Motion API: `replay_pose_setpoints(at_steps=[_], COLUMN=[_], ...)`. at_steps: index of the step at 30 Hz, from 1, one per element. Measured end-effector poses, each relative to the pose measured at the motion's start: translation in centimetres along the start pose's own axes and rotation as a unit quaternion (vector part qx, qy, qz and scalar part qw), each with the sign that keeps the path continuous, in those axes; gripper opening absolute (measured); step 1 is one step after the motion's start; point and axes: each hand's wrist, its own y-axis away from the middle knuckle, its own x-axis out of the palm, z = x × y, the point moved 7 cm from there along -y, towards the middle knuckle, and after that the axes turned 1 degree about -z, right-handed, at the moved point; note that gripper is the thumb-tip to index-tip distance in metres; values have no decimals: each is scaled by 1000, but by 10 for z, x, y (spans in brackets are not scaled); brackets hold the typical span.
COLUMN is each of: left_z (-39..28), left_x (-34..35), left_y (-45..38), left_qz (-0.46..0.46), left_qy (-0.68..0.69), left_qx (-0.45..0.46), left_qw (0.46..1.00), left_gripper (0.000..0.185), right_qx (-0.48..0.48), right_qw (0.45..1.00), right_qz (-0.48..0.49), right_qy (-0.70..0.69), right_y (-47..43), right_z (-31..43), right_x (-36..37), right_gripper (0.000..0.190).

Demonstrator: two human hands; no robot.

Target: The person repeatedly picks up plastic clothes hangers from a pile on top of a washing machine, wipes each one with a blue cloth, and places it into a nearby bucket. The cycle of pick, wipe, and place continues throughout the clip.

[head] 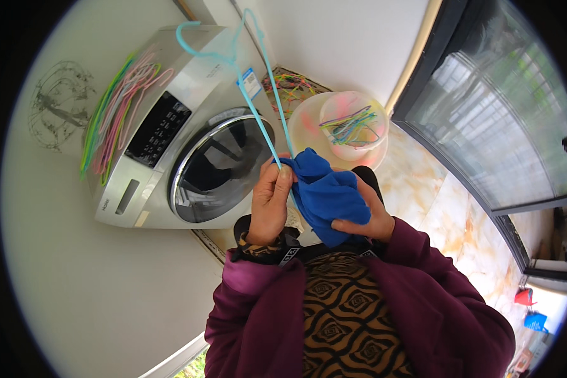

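Observation:
My left hand (271,203) grips a light-blue clothes hanger (253,109) near its lower end, along with an edge of blue cloth. The hanger points away from me, its hook at the far end over the top of the washing machine. Bunched up beside it, the blue cloth (328,189) is held by my right hand (371,217), with the thumb on top and the fingers mostly hidden beneath. Part of the hanger passes behind or into the cloth; I cannot tell which.
A silver Haier front-loading washing machine (144,208), its round door closed, stands ahead to the left. Several coloured hangers (123,106) lie on it. A bucket (342,101) holding more hangers (352,125) stands on a large tub (307,118). A glass door (496,118) is at right.

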Motion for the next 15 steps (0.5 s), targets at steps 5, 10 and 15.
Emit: replay_pose_setpoints(at_steps=[5,10,15], left_z=[-1,15,51], left_x=[26,41,61], left_y=[-5,-8,-1], left_qz=[67,64,49], left_qy=[17,23,110], left_qx=[-29,-63,-175], left_qw=[997,996,977], left_gripper=[25,28,28], right_qx=[-16,8,26], right_qw=[975,983,997], right_qz=[-172,5,71], right_qy=[-140,-184,24], right_y=[24,36,34], right_z=[3,15,-15], right_x=[-46,-47,-17], right_gripper=[82,97,101])
